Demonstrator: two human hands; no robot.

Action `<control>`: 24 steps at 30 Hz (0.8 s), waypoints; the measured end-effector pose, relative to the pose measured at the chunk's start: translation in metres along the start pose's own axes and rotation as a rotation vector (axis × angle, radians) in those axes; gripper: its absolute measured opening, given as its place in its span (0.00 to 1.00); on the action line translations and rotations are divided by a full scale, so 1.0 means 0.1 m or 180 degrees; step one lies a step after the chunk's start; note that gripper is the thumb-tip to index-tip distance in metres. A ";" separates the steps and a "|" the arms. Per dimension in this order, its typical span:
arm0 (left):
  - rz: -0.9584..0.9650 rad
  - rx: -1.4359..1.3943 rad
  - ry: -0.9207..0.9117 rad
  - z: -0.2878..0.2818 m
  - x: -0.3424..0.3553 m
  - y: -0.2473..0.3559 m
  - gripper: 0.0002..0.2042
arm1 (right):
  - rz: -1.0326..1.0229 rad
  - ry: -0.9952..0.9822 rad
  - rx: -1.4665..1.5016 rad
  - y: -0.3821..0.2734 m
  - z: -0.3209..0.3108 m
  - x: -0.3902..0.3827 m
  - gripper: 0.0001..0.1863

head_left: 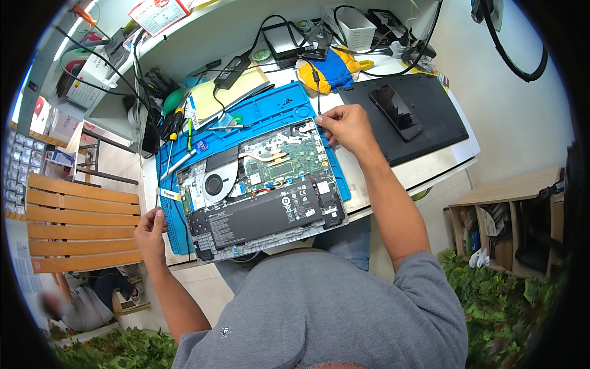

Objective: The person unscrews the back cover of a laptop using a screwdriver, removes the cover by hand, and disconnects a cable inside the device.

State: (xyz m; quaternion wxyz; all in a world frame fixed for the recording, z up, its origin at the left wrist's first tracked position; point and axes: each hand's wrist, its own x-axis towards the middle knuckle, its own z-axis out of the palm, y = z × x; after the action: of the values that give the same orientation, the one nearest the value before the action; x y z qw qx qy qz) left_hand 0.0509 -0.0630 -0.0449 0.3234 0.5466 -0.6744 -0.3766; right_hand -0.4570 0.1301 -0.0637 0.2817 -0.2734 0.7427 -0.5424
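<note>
An opened laptop base (279, 169) lies on a blue repair mat (270, 101), its insides facing up. Its black battery (264, 215) lies along the near side, with a round fan (214, 183) and a green circuit board (301, 161) behind it. My right hand (347, 128) is closed around the plug end of a black power cable (317, 86), at the laptop's far right corner; whether the plug is seated is hidden by my fingers. Beyond the mat's left edge, my left hand (152, 227) pinches something thin and dark, too small to make out.
A black laptop panel (412, 135) with a phone (396, 112) on it lies to the right. Behind are a power adapter (232, 72), blue-yellow gloves (335, 69) and a white box (356, 29). Screwdrivers (176, 123) lie left. A slatted bench (86, 224) and a seated person (92, 301) are further left.
</note>
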 end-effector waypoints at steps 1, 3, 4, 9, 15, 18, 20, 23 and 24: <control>-0.0002 0.0108 0.0058 0.03 -0.03 -0.08 0.21 | 0.0028 0.0001 -0.0010 -0.02 0.00 -0.01 0.13; -0.0084 0.0080 -0.0078 0.05 -0.04 -0.21 0.20 | 0.0050 -0.0005 -0.0030 -0.01 0.01 -0.01 0.13; -0.0151 0.0062 -0.0235 0.07 -0.04 -0.20 0.20 | -0.0007 0.0014 -0.0035 0.02 0.01 0.00 0.13; -0.0233 -0.0017 -0.0274 0.16 -0.04 -0.15 0.20 | -0.0067 0.0168 -0.0086 -0.06 0.04 -0.07 0.16; -0.0154 0.0002 -0.0316 0.24 -0.05 -0.11 0.19 | -0.0428 0.0220 -0.1109 -0.13 0.06 -0.11 0.31; -0.0146 -0.0077 -0.0208 0.26 -0.06 -0.12 0.19 | -0.0565 0.0295 -0.1520 -0.19 0.09 -0.12 0.34; -0.0147 -0.0113 -0.0183 0.27 -0.07 -0.14 0.19 | -0.0539 0.0281 -0.1793 -0.22 0.10 -0.12 0.33; -0.0182 -0.0217 -0.0164 0.27 -0.08 -0.17 0.18 | -0.0605 0.0309 -0.2037 -0.25 0.13 -0.12 0.31; -0.0186 -0.0224 -0.0168 0.28 -0.09 -0.17 0.18 | -0.0602 0.0309 -0.2045 -0.27 0.13 -0.12 0.31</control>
State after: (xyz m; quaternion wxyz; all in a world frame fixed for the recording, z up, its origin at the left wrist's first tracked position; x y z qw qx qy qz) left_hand 0.0376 -0.0521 -0.0740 0.3134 0.5443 -0.6527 -0.4237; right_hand -0.4369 0.1227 -0.0401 0.0938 -0.3898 0.8596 -0.3167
